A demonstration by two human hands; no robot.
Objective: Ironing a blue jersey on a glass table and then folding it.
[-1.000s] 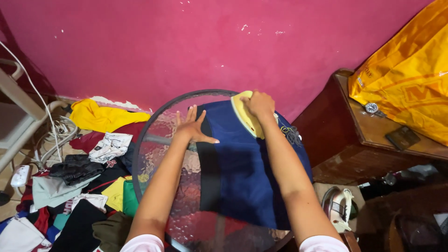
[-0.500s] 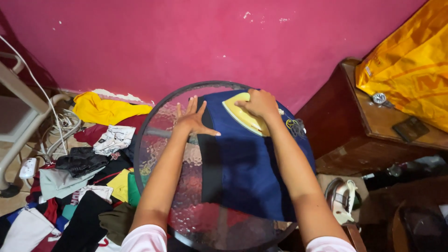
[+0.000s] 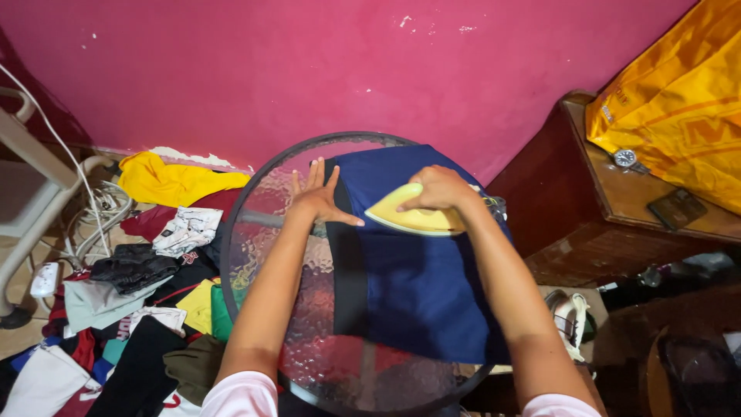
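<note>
A navy blue cloth (image 3: 417, 270) lies spread over a round glass table (image 3: 262, 247). My right hand (image 3: 440, 189) is closed around the handle of a yellow iron (image 3: 409, 220), which rests flat on the upper part of the cloth. Flat on the table at the cloth's left edge lies my left hand (image 3: 316, 197), fingers spread, thumb touching the fabric.
A heap of mixed clothes (image 3: 131, 286) covers the floor to the left, with a yellow garment (image 3: 170, 181) by the pink wall. White cables (image 3: 85, 208) and a white frame stand far left. A wooden cabinet (image 3: 617, 216) on the right holds a yellow bag (image 3: 679, 108), a wristwatch (image 3: 624, 158) and a dark wallet (image 3: 675, 208).
My right hand has drawn the iron down the cloth from its far edge toward me. My left hand has stayed at the cloth's left edge.
</note>
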